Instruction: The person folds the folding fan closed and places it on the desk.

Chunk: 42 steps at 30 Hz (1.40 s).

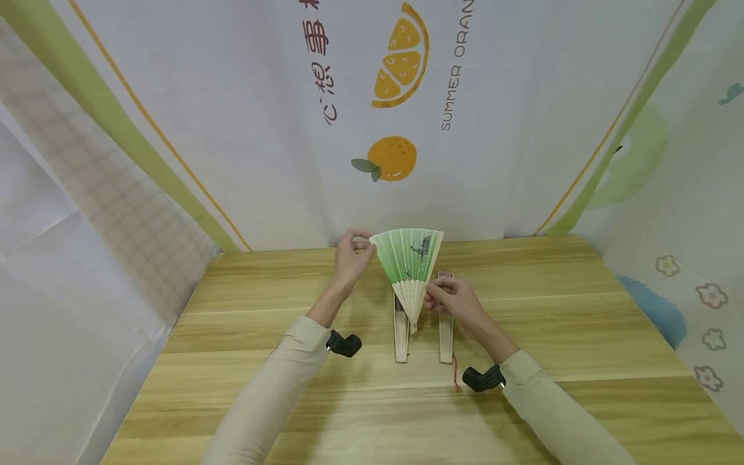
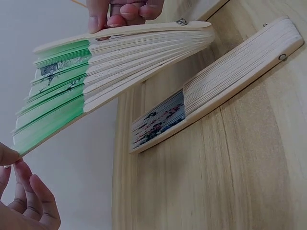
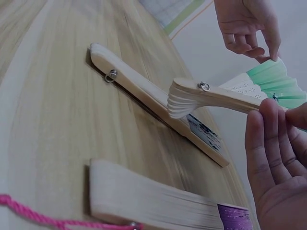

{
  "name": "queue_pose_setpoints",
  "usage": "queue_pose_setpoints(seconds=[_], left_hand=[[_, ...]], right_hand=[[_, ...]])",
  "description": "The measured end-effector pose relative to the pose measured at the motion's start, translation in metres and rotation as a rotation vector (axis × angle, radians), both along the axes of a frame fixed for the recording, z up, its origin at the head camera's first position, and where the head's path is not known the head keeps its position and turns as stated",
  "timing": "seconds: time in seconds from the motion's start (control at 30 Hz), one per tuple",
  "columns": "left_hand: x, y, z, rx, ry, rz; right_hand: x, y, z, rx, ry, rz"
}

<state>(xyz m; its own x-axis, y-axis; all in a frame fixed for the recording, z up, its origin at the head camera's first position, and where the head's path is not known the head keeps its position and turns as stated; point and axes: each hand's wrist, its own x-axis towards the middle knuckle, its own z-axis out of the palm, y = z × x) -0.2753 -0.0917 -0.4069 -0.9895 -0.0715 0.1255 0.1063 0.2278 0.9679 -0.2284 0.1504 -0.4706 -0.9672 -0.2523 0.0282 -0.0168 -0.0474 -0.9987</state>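
Observation:
A green and white folding fan (image 1: 408, 258), partly spread, is held up over the table between both hands. My left hand (image 1: 352, 259) pinches its upper left corner between thumb and finger, as the left wrist view also shows at the leaf edge. With thumb and fingers my right hand (image 1: 456, 298) grips the right outer rib. A metal ring (image 3: 204, 86) marks the fan's pivot end. Below lies a folded fan with a dark floral leaf (image 2: 158, 120). Beside it, under the right hand, lies a folded fan with a purple leaf (image 3: 235, 217) and a pink cord (image 3: 33, 216).
The wooden table (image 1: 244, 400) ends at a hanging white cloth (image 1: 261, 129) printed with oranges. More printed cloth (image 1: 686, 278) hangs at the right side, and a checked, pale cloth (image 1: 99, 161) at the left. Each wrist wears a black camera (image 1: 345, 344).

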Motion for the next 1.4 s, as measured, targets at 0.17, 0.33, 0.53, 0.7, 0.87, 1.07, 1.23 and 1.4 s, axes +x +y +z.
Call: queue_pose_setpoints(seconds=[0.17,0.33,0.53,0.7,0.87,1.07,1.23,1.4], left_hand=[[-0.001,0.003,0.001,0.004,0.008,0.005],[-0.002,0.006,0.002,0.008,-0.004,0.0],[-0.001,0.01,0.004,0.018,-0.019,0.003],[0.001,0.012,0.006,0.032,-0.037,-0.019],[0.003,0.014,0.007,0.046,-0.05,-0.054],[0.004,0.016,0.004,0.02,-0.058,-0.072],[0.004,0.018,0.001,-0.005,-0.061,-0.084],[0.003,0.021,0.001,-0.021,-0.045,-0.094]], right_hand=[[0.0,-0.001,0.001,0.004,0.008,0.0],[0.0,-0.002,0.002,0.008,0.02,0.009],[0.001,-0.004,0.004,0.016,0.025,0.013],[0.002,-0.005,0.006,0.044,0.047,0.023],[0.004,-0.006,0.01,0.039,0.029,0.026],[0.002,-0.006,0.009,0.033,0.025,0.03],[0.002,-0.006,0.009,0.035,0.033,0.036],[0.002,-0.006,0.011,0.047,0.03,0.033]])
